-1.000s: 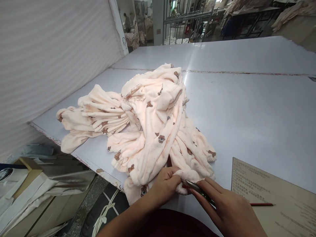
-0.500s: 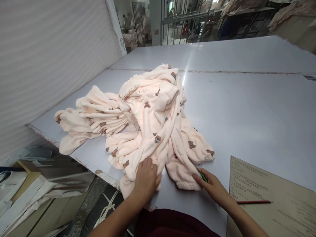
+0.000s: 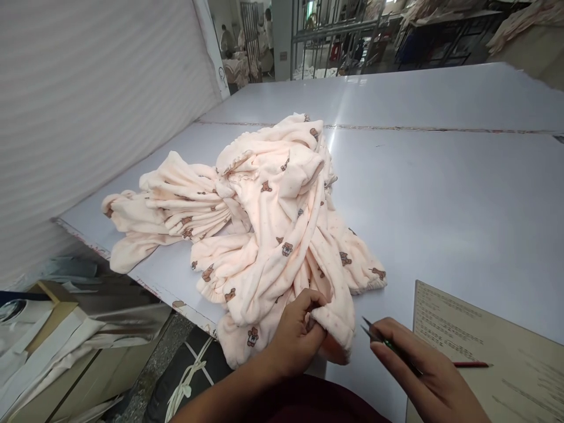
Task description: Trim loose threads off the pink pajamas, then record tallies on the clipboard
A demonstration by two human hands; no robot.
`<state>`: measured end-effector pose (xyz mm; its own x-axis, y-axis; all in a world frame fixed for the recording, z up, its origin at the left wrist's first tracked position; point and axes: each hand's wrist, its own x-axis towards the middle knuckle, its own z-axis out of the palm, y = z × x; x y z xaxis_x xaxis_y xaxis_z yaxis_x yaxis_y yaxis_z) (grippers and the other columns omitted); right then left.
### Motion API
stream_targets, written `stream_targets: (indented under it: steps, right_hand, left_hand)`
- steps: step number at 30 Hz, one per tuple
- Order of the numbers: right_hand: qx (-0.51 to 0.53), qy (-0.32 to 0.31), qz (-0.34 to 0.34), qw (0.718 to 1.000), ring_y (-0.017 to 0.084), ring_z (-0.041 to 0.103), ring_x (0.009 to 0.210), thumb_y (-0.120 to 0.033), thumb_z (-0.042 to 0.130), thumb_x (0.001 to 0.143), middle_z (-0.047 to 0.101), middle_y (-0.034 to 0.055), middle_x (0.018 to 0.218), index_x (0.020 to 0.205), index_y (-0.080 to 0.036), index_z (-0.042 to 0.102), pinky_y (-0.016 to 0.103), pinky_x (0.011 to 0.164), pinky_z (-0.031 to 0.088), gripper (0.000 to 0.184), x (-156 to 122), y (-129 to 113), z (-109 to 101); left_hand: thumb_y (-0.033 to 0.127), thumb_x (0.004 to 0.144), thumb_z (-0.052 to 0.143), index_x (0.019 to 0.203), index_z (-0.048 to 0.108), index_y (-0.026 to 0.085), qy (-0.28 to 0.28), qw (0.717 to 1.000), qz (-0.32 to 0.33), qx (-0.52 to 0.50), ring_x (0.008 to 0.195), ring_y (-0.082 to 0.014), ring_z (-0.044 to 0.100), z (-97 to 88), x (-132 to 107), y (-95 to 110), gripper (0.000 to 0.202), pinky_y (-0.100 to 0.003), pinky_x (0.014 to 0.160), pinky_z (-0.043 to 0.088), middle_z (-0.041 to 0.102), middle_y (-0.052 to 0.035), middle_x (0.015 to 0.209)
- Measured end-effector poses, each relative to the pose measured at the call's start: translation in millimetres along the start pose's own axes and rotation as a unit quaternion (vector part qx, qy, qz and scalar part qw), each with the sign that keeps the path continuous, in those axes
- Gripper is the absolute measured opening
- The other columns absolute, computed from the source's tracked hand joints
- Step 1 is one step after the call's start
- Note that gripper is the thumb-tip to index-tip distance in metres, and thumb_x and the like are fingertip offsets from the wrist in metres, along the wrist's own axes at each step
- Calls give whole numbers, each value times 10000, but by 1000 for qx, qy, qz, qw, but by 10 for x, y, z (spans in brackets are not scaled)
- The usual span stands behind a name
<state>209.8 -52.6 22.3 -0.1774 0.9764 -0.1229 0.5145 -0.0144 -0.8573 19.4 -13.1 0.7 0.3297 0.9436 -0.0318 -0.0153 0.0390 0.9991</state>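
While the left hand pinches the edge of a peach bear-print garment heaped on a pale worktable, the right hand grips snips, blades parted beside it. Neat work likely calls for taut cloth and tips clear of folds.

This is a garment workshop, shown by the clothes gripped by the left hand, the wide table below, snips right of that grip, and a rack and cloth piles far beyond it.
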Motion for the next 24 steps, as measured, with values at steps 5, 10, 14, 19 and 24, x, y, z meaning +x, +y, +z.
stream_targets:
  steps: [5,10,14,19,24]
  right_hand:
    - [-22,-65,11,998,120,508,634,-423,381,903,505,-25,715,776,-227,473,215,599,398,251,-39,-37,90]
    - [10,-62,19,998,116,490,634,-418,334,921,472,-29,697,731,-224,449,213,607,389,295,6,-90,164]
    - [30,-40,14,999,113,490,617,-394,331,924,457,-30,674,708,-223,444,199,595,405,298,0,-39,206]
    - [21,75,-28,997,152,565,836,-371,550,814,559,23,943,1026,-238,488,215,737,460,258,69,107,279]
    - [186,50,86,978,177,606,726,-482,505,810,622,19,768,973,-204,549,232,630,507,325,277,103,210]
  left_hand:
    - [159,751,492,859,450,149,-3,990,-71,-122,664,-90,376,46,-6,59,116,-205,616,320,430,17,752]
    - [194,752,527,827,441,147,-13,986,-83,-145,660,-89,382,36,2,66,123,-202,601,312,433,13,739]
    - [134,719,517,840,457,149,-7,989,-81,-127,674,-90,401,48,-19,47,137,-200,621,328,447,12,751]
    - [54,654,521,971,514,179,22,999,7,-28,830,-139,485,6,-12,84,341,-235,740,377,517,-22,894]
    - [354,793,538,771,626,115,-79,991,-97,-52,614,-125,493,-146,119,84,256,-241,606,381,544,-26,650]
